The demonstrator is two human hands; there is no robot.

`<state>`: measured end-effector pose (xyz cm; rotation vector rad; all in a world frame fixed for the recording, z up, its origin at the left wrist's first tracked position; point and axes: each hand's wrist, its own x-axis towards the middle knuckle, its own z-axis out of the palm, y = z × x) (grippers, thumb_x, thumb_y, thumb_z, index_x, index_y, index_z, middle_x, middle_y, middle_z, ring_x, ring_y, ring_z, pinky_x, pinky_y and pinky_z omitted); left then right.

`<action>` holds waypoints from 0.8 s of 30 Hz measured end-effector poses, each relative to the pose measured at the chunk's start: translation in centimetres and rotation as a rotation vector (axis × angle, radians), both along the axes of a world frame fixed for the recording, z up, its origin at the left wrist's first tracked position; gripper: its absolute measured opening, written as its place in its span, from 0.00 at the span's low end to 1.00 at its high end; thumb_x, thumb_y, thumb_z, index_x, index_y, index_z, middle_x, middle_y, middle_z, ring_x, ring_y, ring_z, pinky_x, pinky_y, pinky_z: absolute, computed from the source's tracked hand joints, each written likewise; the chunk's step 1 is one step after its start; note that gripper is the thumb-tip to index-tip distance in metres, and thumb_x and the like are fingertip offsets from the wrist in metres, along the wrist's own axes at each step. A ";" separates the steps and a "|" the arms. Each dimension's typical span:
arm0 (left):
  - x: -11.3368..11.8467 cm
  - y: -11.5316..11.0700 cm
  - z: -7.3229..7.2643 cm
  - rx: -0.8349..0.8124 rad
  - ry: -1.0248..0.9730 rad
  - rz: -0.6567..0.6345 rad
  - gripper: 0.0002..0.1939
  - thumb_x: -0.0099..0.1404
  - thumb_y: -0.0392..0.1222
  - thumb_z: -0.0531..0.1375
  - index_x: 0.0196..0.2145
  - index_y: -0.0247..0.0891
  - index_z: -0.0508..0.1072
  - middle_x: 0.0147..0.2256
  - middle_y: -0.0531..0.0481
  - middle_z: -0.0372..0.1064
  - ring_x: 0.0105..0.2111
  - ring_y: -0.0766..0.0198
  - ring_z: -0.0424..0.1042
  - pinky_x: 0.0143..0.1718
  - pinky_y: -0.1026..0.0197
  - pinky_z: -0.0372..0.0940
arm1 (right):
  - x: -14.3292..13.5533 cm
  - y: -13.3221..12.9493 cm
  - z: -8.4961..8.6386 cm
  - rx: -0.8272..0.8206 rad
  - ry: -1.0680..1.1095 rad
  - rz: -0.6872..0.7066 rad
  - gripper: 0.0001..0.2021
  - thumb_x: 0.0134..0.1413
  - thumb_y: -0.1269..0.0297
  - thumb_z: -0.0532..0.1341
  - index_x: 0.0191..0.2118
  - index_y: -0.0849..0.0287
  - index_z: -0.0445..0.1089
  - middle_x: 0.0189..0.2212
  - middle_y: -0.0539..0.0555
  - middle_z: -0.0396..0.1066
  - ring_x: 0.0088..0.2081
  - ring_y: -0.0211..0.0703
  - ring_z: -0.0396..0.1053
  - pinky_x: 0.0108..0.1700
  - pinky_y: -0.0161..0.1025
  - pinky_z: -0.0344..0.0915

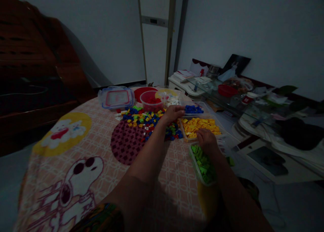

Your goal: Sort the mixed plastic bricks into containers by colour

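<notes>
My left hand (174,113) reaches across to the left edge of a clear container of blue building bricks (193,109). Its fingers point right and look pinched together; whatever is between them is too dark to make out. Over the near edge of a clear container of yellow building bricks (199,125), my right hand (207,140) has its fingers bent inward, their tips partly hidden. Beneath my right wrist is a tub of green building bricks (201,161), partly covered by the forearm. Mixed loose bricks (144,117) lie in a pile left of my left hand.
Behind the pile stand a clear round tub (152,98) with red bricks and a blue-edged lidded box (116,97). White bricks (174,100) sit beyond my left hand. A patterned cloth (101,137) covers the table. To the right is a cluttered glass-topped stand (217,93).
</notes>
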<state>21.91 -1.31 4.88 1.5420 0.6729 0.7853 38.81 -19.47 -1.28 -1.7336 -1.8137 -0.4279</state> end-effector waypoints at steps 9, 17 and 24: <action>-2.8 -0.2 1.5 0.495 0.784 -0.101 0.07 0.48 0.28 0.67 0.26 0.36 0.82 0.24 0.50 0.76 0.28 0.63 0.74 0.32 0.66 0.65 | 0.1 0.0 0.2 -0.042 -0.023 -0.003 0.15 0.65 0.66 0.51 0.34 0.57 0.74 0.34 0.59 0.74 0.40 0.49 0.69 0.47 0.46 0.65; -1.3 -1.9 1.6 0.607 1.044 -0.066 0.14 0.54 0.33 0.66 0.40 0.37 0.82 0.40 0.42 0.80 0.42 0.54 0.78 0.44 0.61 0.70 | -0.1 0.0 0.4 -0.065 -0.013 -0.026 0.14 0.65 0.67 0.51 0.33 0.58 0.74 0.35 0.60 0.76 0.40 0.49 0.71 0.49 0.45 0.65; -0.7 -2.5 1.5 0.627 1.098 -0.011 0.12 0.56 0.37 0.67 0.40 0.36 0.82 0.41 0.38 0.79 0.45 0.51 0.77 0.46 0.58 0.70 | -0.1 0.0 0.7 -0.073 0.014 -0.016 0.13 0.64 0.66 0.52 0.33 0.57 0.74 0.35 0.59 0.75 0.40 0.48 0.69 0.48 0.44 0.64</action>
